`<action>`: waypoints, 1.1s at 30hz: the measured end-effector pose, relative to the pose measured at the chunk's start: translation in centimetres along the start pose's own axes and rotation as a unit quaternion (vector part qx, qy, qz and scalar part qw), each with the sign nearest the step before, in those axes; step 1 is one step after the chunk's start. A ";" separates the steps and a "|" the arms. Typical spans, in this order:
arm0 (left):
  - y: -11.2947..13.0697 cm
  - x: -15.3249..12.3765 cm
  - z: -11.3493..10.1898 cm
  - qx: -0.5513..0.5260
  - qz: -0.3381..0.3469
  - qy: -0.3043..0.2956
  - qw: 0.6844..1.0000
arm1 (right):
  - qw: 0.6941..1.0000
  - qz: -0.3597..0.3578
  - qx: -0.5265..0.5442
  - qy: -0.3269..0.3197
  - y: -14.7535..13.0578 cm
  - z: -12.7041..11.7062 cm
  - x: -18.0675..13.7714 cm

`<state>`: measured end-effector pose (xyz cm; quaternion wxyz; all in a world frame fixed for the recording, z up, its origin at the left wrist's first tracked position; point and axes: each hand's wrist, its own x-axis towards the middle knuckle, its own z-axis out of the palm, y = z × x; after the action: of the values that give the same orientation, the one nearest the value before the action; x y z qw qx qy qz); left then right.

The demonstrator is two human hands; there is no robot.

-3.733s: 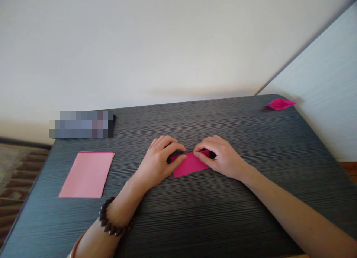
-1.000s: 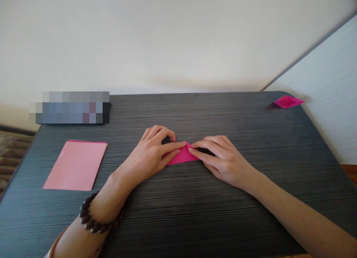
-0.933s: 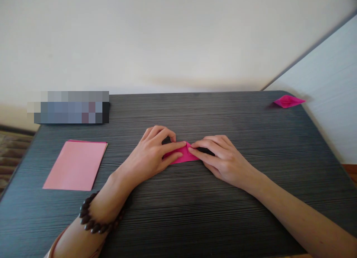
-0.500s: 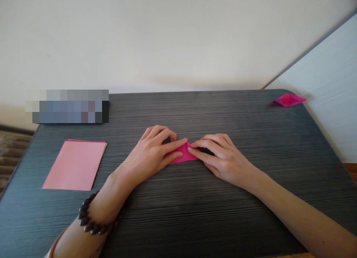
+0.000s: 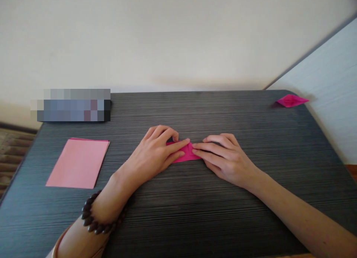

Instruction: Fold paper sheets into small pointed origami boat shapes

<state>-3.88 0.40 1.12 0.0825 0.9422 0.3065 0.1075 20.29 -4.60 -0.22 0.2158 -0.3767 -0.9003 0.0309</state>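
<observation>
A small folded piece of bright pink origami paper (image 5: 186, 156) lies flat on the dark table, between my two hands. My left hand (image 5: 160, 148) presses its left part down with thumb and forefinger, the other fingers curled above. From the right, my right hand (image 5: 223, 154) has its fingertips on the paper's right part, by a fold line near the middle. Both hands cover the ends of the paper, so its full outline is hidden. A dark bead bracelet circles my left wrist.
On the left lies a stack of square pink paper sheets (image 5: 78, 163). A folded pink paper piece (image 5: 292, 100) stands at the far right corner of the table (image 5: 178, 213). At the back left is a blurred-out object (image 5: 74, 109). A wall runs behind the table.
My right fingertips have slid slightly right on the pink paper, so the fold line near its middle shows more. The left hand keeps its hold. The whole view has shifted slightly.
</observation>
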 end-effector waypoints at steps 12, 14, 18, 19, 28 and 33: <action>0.1 0.0 -0.1 0.012 0.002 -0.007 1.000 | 1.000 0.002 0.001 0.008 0.1 0.2 -0.1; 0.1 0.0 -0.1 0.012 0.002 -0.008 1.000 | 1.000 0.003 0.003 0.007 0.1 0.2 -0.1; 0.1 0.0 -0.1 0.014 -0.002 -0.010 1.000 | 1.000 0.004 0.000 0.007 0.1 0.2 -0.1; 0.1 0.0 -0.2 0.015 -0.002 -0.010 1.000 | 1.000 0.003 -0.001 0.008 0.1 0.2 -0.1; 0.3 0.1 -0.3 0.018 -0.007 -0.015 1.000 | 1.000 0.003 0.002 0.007 0.1 0.1 0.0; 0.3 0.1 -0.4 0.016 -0.010 -0.010 1.000 | 1.000 0.001 -0.005 0.011 0.0 0.0 0.1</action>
<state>-3.73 0.27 1.57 0.0716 0.9414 0.3164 0.0923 20.27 -4.54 -0.24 0.2235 -0.3785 -0.8979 0.0229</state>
